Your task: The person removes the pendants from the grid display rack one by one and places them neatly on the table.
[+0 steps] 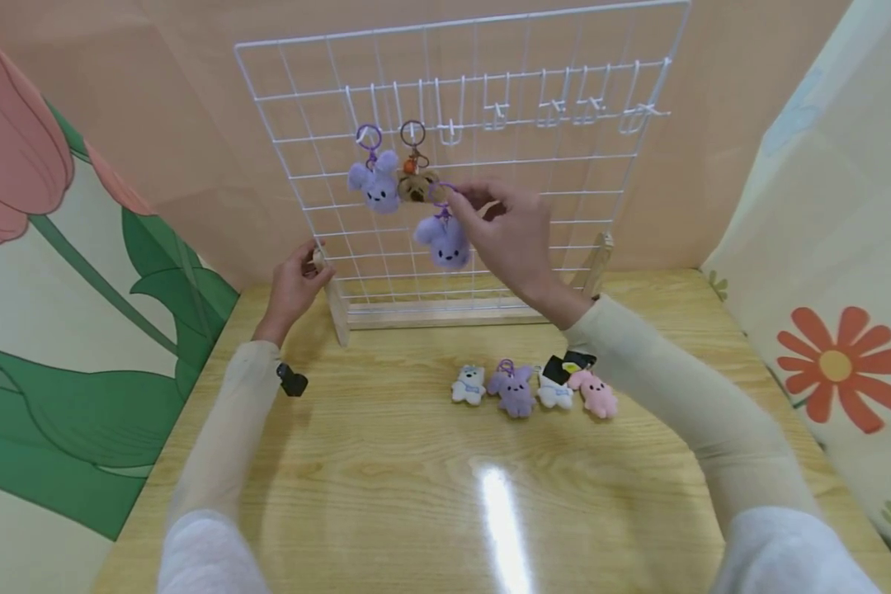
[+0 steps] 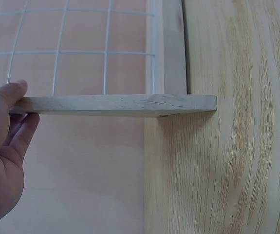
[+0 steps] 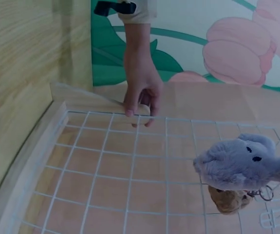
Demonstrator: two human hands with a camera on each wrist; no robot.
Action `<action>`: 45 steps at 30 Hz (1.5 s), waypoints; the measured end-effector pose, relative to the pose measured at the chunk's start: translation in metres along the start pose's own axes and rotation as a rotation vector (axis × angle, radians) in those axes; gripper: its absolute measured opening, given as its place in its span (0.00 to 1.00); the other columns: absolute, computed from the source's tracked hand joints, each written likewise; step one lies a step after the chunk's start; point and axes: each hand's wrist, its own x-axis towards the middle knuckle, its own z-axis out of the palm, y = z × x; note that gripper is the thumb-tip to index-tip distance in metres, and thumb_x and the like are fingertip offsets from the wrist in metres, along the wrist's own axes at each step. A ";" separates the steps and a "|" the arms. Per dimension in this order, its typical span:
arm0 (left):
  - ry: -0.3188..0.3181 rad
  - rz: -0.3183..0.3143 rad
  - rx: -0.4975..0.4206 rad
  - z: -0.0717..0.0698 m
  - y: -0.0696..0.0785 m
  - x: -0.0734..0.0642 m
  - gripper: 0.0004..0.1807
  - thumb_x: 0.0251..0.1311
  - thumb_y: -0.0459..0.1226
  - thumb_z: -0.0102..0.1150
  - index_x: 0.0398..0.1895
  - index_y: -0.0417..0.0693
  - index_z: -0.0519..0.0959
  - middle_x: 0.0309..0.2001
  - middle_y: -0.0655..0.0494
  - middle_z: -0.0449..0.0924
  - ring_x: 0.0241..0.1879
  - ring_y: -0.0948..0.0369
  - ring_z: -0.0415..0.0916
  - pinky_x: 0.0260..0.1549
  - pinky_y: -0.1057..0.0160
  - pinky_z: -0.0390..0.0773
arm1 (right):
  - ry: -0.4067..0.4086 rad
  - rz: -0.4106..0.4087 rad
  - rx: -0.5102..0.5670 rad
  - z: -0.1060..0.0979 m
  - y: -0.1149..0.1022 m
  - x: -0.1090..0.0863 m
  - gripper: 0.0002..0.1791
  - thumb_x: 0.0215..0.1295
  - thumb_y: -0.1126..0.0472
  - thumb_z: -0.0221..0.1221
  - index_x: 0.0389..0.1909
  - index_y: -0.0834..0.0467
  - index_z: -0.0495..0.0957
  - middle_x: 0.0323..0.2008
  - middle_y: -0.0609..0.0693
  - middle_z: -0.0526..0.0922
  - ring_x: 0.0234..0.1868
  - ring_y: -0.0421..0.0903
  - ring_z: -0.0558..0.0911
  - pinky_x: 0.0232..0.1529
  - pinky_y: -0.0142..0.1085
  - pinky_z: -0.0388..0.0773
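Note:
A purple plush keychain (image 1: 445, 242) dangles by its ring from my right hand (image 1: 511, 235), whose thumb and fingers pinch the ring. It hangs in front of the white wire grid rack (image 1: 490, 157), below a brown plush keychain (image 1: 417, 186) on a hook. Another purple plush keychain (image 1: 375, 185) hangs on the hook further left. With thumb and fingers my left hand (image 1: 294, 285) grips the top of the rack's left wooden support (image 2: 115, 103). In the right wrist view the held purple plush (image 3: 237, 163) fills the right side, overlapping the brown one.
Several white hooks (image 1: 497, 114) line the rack's upper part, to the right of the hung plushes. On the wooden table (image 1: 371, 478) lie a white plush (image 1: 469, 385), a purple plush (image 1: 515, 389), a white plush with black (image 1: 555, 388) and a pink plush (image 1: 597, 396).

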 end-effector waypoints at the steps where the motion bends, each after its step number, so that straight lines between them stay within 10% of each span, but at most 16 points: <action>1: 0.000 0.002 -0.002 0.000 0.000 0.000 0.30 0.61 0.35 0.62 0.66 0.45 0.68 0.55 0.38 0.76 0.53 0.51 0.77 0.48 0.61 0.82 | -0.010 0.006 -0.001 0.001 0.002 -0.003 0.06 0.60 0.68 0.63 0.34 0.68 0.84 0.29 0.58 0.86 0.27 0.43 0.80 0.24 0.28 0.77; 10: 0.003 0.003 0.004 0.000 0.001 0.000 0.29 0.60 0.34 0.63 0.66 0.44 0.68 0.54 0.38 0.76 0.53 0.51 0.77 0.48 0.61 0.82 | -0.085 0.001 0.028 0.012 0.042 -0.030 0.08 0.62 0.58 0.64 0.35 0.59 0.86 0.31 0.47 0.87 0.29 0.36 0.82 0.26 0.29 0.81; 17: 0.002 -0.005 0.006 -0.001 0.001 0.000 0.29 0.60 0.36 0.63 0.66 0.46 0.68 0.54 0.41 0.77 0.53 0.52 0.77 0.48 0.61 0.82 | -0.112 -0.005 0.040 0.010 0.012 -0.047 0.05 0.58 0.71 0.64 0.34 0.68 0.84 0.31 0.59 0.86 0.28 0.45 0.83 0.24 0.36 0.82; 24: 0.003 -0.013 -0.010 -0.001 0.000 0.000 0.29 0.61 0.35 0.63 0.66 0.45 0.68 0.55 0.40 0.76 0.53 0.52 0.77 0.48 0.62 0.82 | -0.153 -0.027 0.090 0.019 0.037 -0.068 0.05 0.59 0.69 0.64 0.35 0.66 0.85 0.30 0.56 0.87 0.28 0.44 0.83 0.22 0.38 0.81; 45: -0.010 -0.016 -0.024 0.000 -0.001 0.002 0.30 0.61 0.35 0.62 0.67 0.44 0.67 0.58 0.37 0.73 0.55 0.50 0.76 0.49 0.64 0.81 | -0.328 0.115 0.094 0.036 0.084 -0.134 0.08 0.62 0.56 0.64 0.36 0.56 0.86 0.33 0.44 0.87 0.27 0.36 0.82 0.25 0.30 0.82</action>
